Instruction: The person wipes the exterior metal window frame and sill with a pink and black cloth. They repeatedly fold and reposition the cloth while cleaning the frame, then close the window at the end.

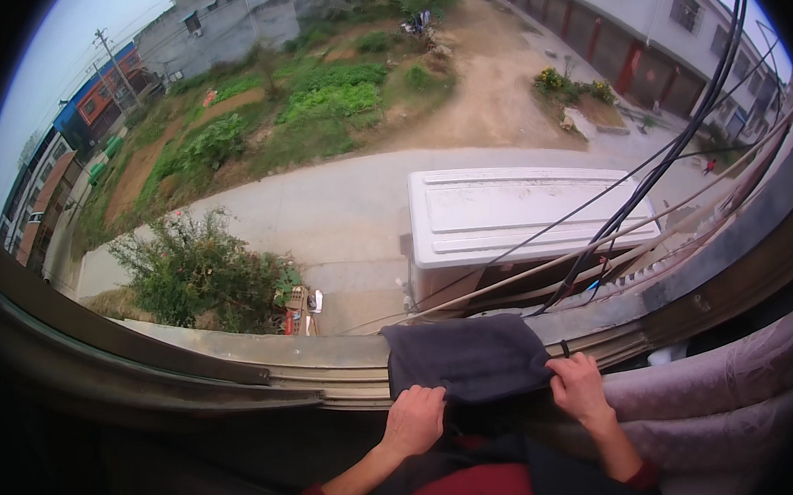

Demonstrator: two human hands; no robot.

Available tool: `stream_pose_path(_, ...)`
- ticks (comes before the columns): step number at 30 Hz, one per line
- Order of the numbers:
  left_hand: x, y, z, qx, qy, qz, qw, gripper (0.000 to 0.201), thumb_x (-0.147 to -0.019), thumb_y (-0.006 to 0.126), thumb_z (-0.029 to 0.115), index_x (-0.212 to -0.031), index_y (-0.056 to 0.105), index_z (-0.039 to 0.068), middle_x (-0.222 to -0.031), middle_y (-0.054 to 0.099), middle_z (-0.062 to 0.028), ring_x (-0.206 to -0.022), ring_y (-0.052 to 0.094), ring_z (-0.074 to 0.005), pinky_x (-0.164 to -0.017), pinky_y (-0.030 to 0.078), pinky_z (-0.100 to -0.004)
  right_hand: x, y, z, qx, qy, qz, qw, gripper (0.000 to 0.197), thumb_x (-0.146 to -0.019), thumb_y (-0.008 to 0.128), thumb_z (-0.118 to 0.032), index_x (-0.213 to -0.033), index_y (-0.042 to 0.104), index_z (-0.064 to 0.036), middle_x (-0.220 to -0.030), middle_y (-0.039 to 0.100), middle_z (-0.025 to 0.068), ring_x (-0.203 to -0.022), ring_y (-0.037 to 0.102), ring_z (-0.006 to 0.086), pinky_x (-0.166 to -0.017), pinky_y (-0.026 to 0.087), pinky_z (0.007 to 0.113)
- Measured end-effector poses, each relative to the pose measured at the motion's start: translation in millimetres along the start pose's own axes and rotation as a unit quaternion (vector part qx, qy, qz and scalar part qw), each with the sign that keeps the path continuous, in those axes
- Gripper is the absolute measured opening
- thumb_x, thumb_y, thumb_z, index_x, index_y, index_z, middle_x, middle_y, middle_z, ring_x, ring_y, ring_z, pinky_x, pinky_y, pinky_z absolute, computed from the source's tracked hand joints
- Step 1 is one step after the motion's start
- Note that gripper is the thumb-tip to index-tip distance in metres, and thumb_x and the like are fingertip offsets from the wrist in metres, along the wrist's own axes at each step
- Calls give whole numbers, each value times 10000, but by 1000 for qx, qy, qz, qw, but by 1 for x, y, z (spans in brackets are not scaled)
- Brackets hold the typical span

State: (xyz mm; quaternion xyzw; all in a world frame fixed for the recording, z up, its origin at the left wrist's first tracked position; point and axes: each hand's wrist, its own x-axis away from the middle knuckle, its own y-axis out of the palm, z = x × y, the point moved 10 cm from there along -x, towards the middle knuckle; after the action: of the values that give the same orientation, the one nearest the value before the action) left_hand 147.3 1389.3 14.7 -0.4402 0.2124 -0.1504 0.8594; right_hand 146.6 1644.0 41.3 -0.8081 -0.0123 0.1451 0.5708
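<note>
- Left hand (413, 419) grips the near left edge of a dark cloth (468, 358), fingers curled closed on it.
- The cloth lies draped over the window sill (241, 370), spread flat.
- Right hand (579, 386) pinches the right edge, keeping it taut.

Single head view looks down close over a windowsill (331, 365), seemingly from upstairs.

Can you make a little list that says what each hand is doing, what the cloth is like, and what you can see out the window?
left hand: grips the near left edge of the dark cloth
right hand: grips the cloth's right edge
cloth: dark grey, draped over the window sill
just outside: white box unit with black cables across it
below: concrete road, green bush
right of hands: pale curtain
</note>
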Motion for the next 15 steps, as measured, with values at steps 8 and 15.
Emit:
stream_pose_path(8, -99, 62, 16, 265, -120, -85, 953, 189, -994, 583, 137, -1080, 648, -18, -819, 693, -199, -712, 666, -365, -703, 538, -419, -43, 67, 7, -422, 228, -82, 873, 309, -1002, 532, -176, -1252, 638, -29, -1118, 714, 154, -965, 698, 297, -824, 551, 392)
stream_pose_path(15, -156, -4, 22, 533, -29, 31, 845, 305, -1079, 527, 176, -1295, 626, -15, -1122, 718, -66, -1013, 643, -110, -918, 498, -266, -57, -69, 60, -526, 119, 187, 821, 407, -1061, 509, -153, -1425, 508, 32, -1238, 682, 133, -1105, 665, 241, -983, 504, 343)
